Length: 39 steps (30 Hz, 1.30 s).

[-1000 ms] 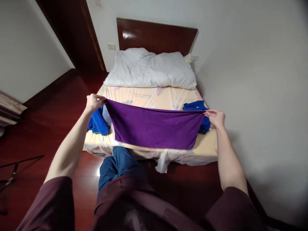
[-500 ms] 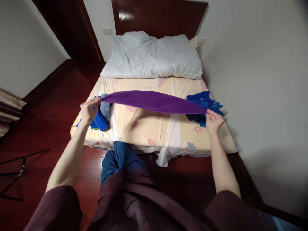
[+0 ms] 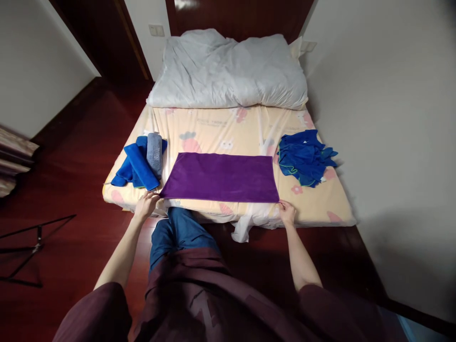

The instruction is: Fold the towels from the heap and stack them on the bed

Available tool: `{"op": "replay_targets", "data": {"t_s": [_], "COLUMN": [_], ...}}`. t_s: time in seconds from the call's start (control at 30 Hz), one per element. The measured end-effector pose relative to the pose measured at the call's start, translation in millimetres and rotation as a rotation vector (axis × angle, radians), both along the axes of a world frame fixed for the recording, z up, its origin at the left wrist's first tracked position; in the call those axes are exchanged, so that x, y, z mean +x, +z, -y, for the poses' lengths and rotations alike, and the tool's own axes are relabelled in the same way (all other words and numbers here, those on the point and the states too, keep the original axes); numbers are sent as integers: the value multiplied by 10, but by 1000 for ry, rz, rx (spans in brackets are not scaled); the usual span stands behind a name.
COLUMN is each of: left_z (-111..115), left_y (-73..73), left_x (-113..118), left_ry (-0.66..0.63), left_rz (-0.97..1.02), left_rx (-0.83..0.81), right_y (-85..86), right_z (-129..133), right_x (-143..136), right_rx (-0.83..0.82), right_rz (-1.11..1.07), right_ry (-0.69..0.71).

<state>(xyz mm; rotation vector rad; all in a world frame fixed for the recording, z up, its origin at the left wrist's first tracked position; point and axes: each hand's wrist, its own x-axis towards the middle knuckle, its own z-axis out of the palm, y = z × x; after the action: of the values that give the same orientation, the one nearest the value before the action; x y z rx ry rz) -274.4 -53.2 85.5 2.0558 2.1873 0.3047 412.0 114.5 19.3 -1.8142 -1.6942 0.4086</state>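
Note:
A purple towel [image 3: 221, 178] lies spread out flat on the bed [image 3: 210, 128], its long near edge close to the front of the mattress. My left hand [image 3: 147, 204] pinches the near left corner. At the near right corner, my right hand [image 3: 287, 212] has its fingers closed on the cloth. Just beyond my left hand are rolled blue towels [image 3: 141, 166] and a grey-blue rolled towel [image 3: 154, 154]. To the right of the purple towel sits a crumpled heap of blue cloths [image 3: 302, 156] with green edging.
A bulky white quilt [image 3: 228, 71] covers the head end, against a dark wooden headboard [image 3: 238, 16]. Thin clear sheeting [image 3: 243, 230] hangs over the front edge. A black metal stand [image 3: 37, 242] is on the floor at left; a wall [image 3: 384, 118] rises at right.
The purple towel was stretched in the air between my hands; now it lies flat on the bed. Both hands have come down and closer to me, still gripping its corners.

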Motion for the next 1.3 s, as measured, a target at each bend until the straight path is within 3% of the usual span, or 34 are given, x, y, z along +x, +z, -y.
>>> {"op": "replay_targets", "data": {"t_s": [0.27, 0.4, 0.57, 0.67, 0.73, 0.93, 1.13, 1.3], "left_z": [135, -51, -738, -1272, -1619, -2522, -3186, -3505], "left_y": [-153, -118, 30, 124, 167, 92, -190, -323], "left_x": [29, 94, 142, 128, 92, -61, -165, -293], "left_ry": [-107, -130, -44, 37, 100, 260, 175, 93], "left_rz": [37, 52, 89, 140, 170, 176, 142, 82], "left_rx": [-103, -96, -90, -71, -62, -140, -227, -339], "right_y": [-87, -6, 32, -82, -187, -394, -475, -518], "right_z": [129, 49, -180, -226, -220, -239, -282, -313], "right_x": [226, -16, -960, -1525, -1744, -1798, -1826, -1858], "right_rx": [-38, 78, 82, -36, -103, -102, -39, -49], "right_rz": [59, 130, 164, 178, 189, 187, 287, 394], "right_ry": [28, -38, -76, -53, -42, -17, -51, -82]}}
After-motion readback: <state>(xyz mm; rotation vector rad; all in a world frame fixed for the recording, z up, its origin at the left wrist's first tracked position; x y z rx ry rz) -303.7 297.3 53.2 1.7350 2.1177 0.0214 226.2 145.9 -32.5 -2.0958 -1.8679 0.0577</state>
